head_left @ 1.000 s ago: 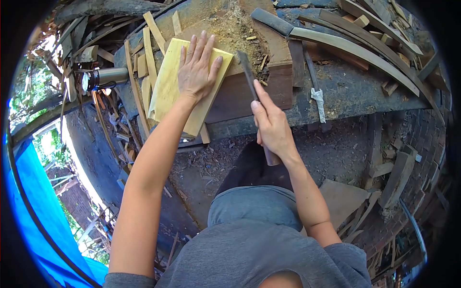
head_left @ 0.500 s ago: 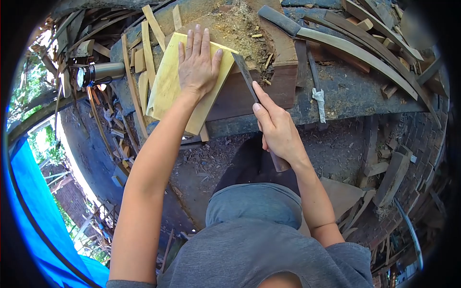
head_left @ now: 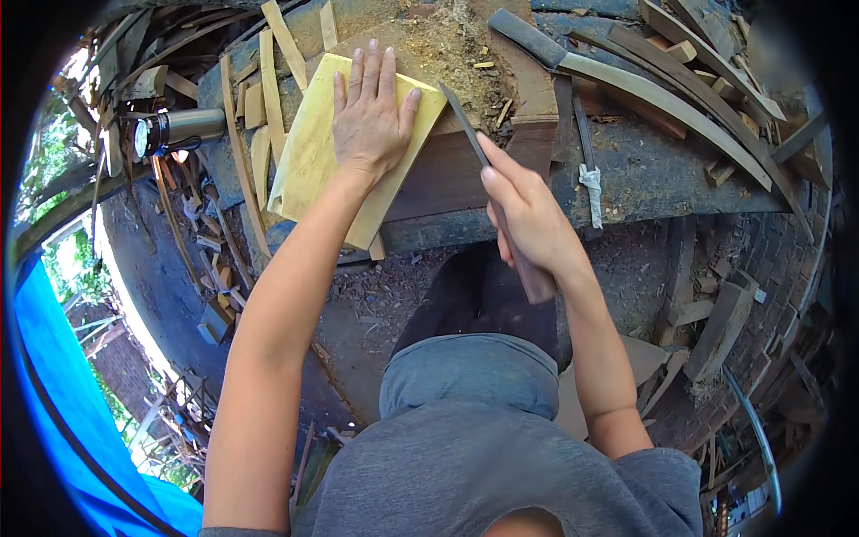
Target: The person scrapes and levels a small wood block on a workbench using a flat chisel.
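Note:
My left hand [head_left: 371, 121] lies flat with its fingers spread on a pale yellow wooden board [head_left: 309, 143], pressing it against a thick wooden block [head_left: 456, 174] on the bench. In my right hand [head_left: 535, 210] is a chisel [head_left: 465, 121], its brown wooden handle inside my curled fingers. The index finger stretches along the handle toward the dark blade. The blade points up and left, its tip close to the board's upper right corner. Wood chips [head_left: 497, 85] lie on the block just beyond the blade.
A large curved blade with a dark handle [head_left: 528, 40] lies at the back right. Nearer sits a thin tool wrapped in white tape [head_left: 591, 183]. Wood strips [head_left: 240, 148] and a metal flashlight [head_left: 192, 130] are at left. Offcuts pile up on the right.
My right hand has moved slightly right and toward me, turning the chisel so its blade looks narrower. My left hand stays flat on the board. The view has shifted slightly.

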A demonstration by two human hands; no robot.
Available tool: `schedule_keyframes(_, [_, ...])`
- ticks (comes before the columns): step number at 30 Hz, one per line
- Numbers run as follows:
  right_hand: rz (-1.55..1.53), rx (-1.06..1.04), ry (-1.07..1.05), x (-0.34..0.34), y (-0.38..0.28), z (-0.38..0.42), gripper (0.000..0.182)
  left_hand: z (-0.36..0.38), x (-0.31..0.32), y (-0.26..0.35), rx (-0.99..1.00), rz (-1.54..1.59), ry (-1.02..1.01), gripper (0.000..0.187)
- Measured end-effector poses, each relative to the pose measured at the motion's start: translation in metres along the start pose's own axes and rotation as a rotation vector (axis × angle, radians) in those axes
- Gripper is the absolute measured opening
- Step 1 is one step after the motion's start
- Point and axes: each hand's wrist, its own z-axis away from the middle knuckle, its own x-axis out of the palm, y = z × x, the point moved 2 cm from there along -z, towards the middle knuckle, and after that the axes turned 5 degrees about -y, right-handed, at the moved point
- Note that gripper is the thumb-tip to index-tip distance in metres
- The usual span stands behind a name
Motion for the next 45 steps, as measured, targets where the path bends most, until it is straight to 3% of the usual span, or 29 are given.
schedule_keyframes(7, [-0.217,0.011,-0.006,-0.008,0.003,0.017,0.054,-0.001,-0.001,0.001,0.003,-0.004,-0.001,0.066])
schedule_keyframes(38, [0.096,0.044,0.034,0.015,-0.002,0.016,0.052,0.0,-0.002,0.002,-0.002,-0.036,0.01,0.065])
schedule_keyframes(42, [0.303,-0.136,0.222,0.039,0.02,0.003,0.053,-0.002,-0.001,0.002,-0.009,-0.035,0.019,0.065])
schedule_keyframes(44, [0.291,-0.189,0.254,0.046,0.02,-0.004,0.053,-0.003,0.001,0.001,-0.009,-0.045,0.027,0.065])
schedule_keyframes(45, [0.124,-0.161,0.214,0.051,0.017,-0.008,0.054,-0.006,0.003,-0.001,-0.044,-0.052,0.035,0.065])
